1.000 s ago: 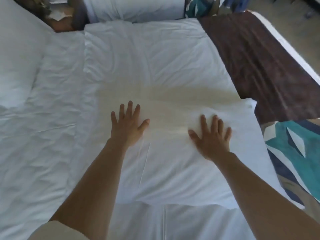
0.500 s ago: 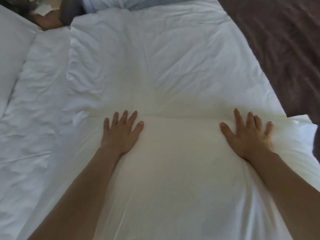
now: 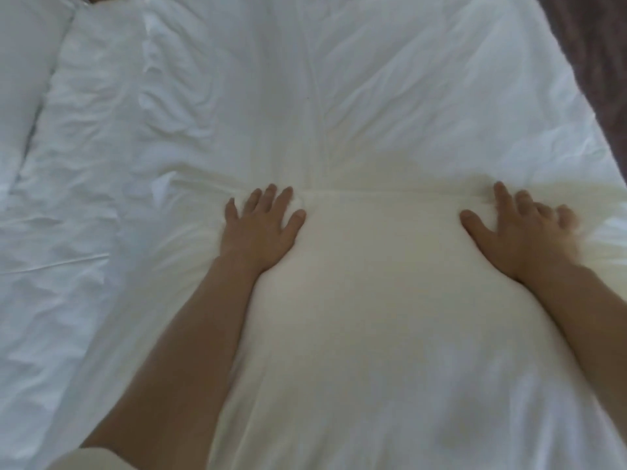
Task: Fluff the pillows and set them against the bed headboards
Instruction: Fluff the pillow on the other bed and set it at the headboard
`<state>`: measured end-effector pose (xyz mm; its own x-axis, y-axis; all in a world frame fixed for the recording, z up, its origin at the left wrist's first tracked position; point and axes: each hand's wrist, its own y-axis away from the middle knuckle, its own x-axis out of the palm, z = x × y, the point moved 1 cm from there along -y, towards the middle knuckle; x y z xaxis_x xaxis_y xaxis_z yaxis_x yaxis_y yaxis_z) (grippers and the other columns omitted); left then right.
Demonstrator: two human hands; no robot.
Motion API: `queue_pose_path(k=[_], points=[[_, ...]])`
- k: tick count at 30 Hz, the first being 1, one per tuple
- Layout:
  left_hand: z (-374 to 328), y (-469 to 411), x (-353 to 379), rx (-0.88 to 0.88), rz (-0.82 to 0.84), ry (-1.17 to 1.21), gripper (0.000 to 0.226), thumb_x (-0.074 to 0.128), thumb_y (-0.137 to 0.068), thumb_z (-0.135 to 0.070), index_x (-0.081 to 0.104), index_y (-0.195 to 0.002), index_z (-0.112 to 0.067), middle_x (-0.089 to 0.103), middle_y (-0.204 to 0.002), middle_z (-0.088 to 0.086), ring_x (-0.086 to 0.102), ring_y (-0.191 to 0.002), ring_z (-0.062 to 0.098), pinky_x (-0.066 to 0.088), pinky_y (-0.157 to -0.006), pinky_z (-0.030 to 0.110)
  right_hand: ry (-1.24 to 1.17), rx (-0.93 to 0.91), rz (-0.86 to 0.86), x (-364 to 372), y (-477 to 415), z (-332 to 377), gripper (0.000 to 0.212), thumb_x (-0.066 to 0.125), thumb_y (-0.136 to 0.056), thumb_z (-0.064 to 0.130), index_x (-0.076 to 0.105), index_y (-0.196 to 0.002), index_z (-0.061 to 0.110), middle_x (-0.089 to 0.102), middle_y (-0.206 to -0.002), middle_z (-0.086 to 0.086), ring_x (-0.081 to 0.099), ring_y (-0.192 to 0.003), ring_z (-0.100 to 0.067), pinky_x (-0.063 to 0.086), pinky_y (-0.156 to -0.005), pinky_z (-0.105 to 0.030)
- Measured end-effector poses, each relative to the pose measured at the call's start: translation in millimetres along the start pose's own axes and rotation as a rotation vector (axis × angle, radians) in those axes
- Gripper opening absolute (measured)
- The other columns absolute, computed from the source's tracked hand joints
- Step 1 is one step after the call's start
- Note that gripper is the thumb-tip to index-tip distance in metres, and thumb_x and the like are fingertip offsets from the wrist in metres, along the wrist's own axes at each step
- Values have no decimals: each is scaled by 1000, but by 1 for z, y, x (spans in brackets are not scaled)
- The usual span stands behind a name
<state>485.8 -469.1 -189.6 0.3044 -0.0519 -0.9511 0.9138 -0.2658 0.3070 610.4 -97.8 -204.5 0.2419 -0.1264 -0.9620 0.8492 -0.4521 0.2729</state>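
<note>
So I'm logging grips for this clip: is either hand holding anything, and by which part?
Nothing is held. The left hand and right hand lie flat, fingers spread, pressing on the pillow near its far edge.

text: none readable | labels: none | surfaces: plain white pillow (image 3: 390, 300), white bedding (image 3: 237, 96)

Bed (image 3: 84, 300): covered in wrinkled white sheet.
Pillow (image 3: 390, 317): white, flat on the bed, nearest.
Second pillow (image 3: 20, 62): far left.
Brown runner (image 3: 597, 62): far right edge.
</note>
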Motion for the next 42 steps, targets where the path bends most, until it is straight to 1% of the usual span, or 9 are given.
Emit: queue_pose_path(k=[9,13,19,22,27,32,37,39,42], points=[[-2,140,-43,-4,-49,31,85,-8,-84,-71,9,-161,-38,15,-169,-3,13,-155,21,3,-123,55,45,-70,32,-67,120,-4,109,-2,-76,92,17,-160,24,51,-144,-15,51,-130,-41,27,-112,-51],[0,196,-65,1,-69,44,80,-1,-90,-71,11,-161,-36,19,-168,-1,19,-154,23,12,-122,56,44,-67,48,-106,178,-9,102,10,-80,87,11,-161,25,47,-148,-13,45,-135,-42,23,-116,-52],[4,284,-90,63,-212,100,75,28,-91,-74,46,-144,-23,40,-158,9,39,-144,31,33,-112,57,41,-30,-18,-140,273,-21,99,20,-83,84,8,-162,25,35,-159,-12,35,-142,-37,17,-119,-53],[7,322,-100,109,-275,115,76,38,-86,-76,51,-136,-20,46,-152,11,45,-139,32,38,-107,56,34,-30,-45,-152,321,-24,98,26,-86,82,7,-162,24,30,-161,-12,30,-145,-35,14,-121,-55],[15,380,-119,81,-307,72,76,37,-82,-78,49,-135,-26,42,-155,7,43,-140,27,30,-108,58,-12,10,-132,-160,399,-21,99,31,-85,81,6,-162,25,28,-160,-12,23,-148,-33,9,-123,-55],[-1,410,-157,214,-532,29,62,39,-92,-66,56,-128,-18,48,-149,13,52,-127,32,30,-104,58,-42,72,-180,-158,476,-24,97,33,-87,79,1,-162,26,22,-164,-12,18,-151,-31,5,-123,-55],[-28,412,-178,397,-369,-7,76,23,-91,-75,43,-146,-27,39,-159,8,37,-146,29,25,-115,58,-48,145,-236,-142,548,-20,87,29,-96,70,-1,-163,24,17,-167,-14,15,-152,-31,9,-121,-60],[-27,418,-175,417,-287,-40,79,15,-89,-78,50,-140,-29,55,-146,9,52,-133,30,35,-109,52,-53,144,-247,-139,562,-21,83,24,-98,69,1,-163,23,16,-167,-15,16,-153,-31,6,-119,-63],[-16,435,-162,491,-299,-140,89,-8,-93,-72,58,-130,-26,71,-112,9,68,-89,34,49,-80,44,-48,92,-282,-153,556,-24,79,15,-99,71,14,-161,22,23,-165,-16,20,-152,-32,3,-119,-65]])
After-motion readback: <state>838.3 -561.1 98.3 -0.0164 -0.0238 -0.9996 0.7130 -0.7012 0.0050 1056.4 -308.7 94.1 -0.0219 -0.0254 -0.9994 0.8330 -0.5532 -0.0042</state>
